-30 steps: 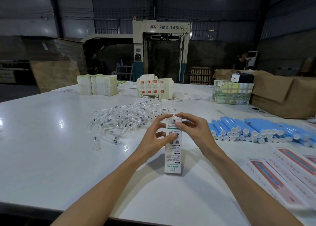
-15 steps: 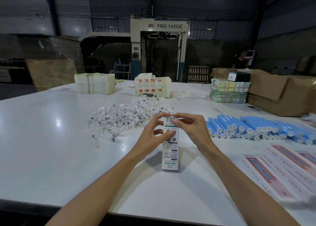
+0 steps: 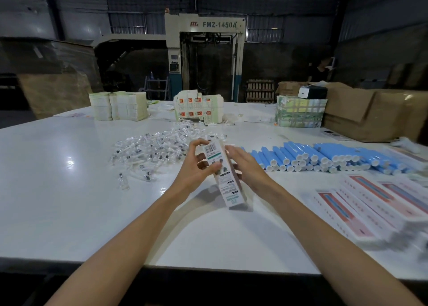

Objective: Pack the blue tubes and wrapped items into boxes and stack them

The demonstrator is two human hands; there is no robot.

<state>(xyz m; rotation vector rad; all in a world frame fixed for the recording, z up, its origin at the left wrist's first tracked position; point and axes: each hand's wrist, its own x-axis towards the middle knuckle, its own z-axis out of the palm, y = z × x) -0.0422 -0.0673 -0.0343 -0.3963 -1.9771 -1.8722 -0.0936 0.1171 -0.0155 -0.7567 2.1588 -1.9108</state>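
1. We hold a printed box (image 3: 223, 176) tilted, its barcode end up and leaning left, its lower end down at the white surface (image 3: 69, 189).
2. Our left hand (image 3: 196, 166) grasps the box, thumb pressed on its front face and fingers curled by its top. Our right hand (image 3: 247, 166) is released, its fingers stretched along the box's right side.
3. Between the box and us, bare surface runs to the near edge, beyond which it is dark. Left of the box a wide bare stretch gives the most room.
4. Right of the box the room is tight. The blue tubes (image 3: 324, 157) lie in a packed row with their white caps toward us, and flat printed cartons (image 3: 370, 203) overlap in front of the row.
5. Just behind the box and to its left, the wrapped items (image 3: 159, 148) lie in a loose heap.
6. Far behind the box stand stacked small boxes (image 3: 199, 108), with pale stacks (image 3: 118, 106) to the left and a taped bundle (image 3: 300, 114) to the right. Brown cardboard cartons (image 3: 370, 115) stand beside the bundle.
7. Beyond the surface is a dim hall with a machine (image 3: 205, 55) marked FMZ-1450A and a person (image 3: 318, 70) behind the cartons.
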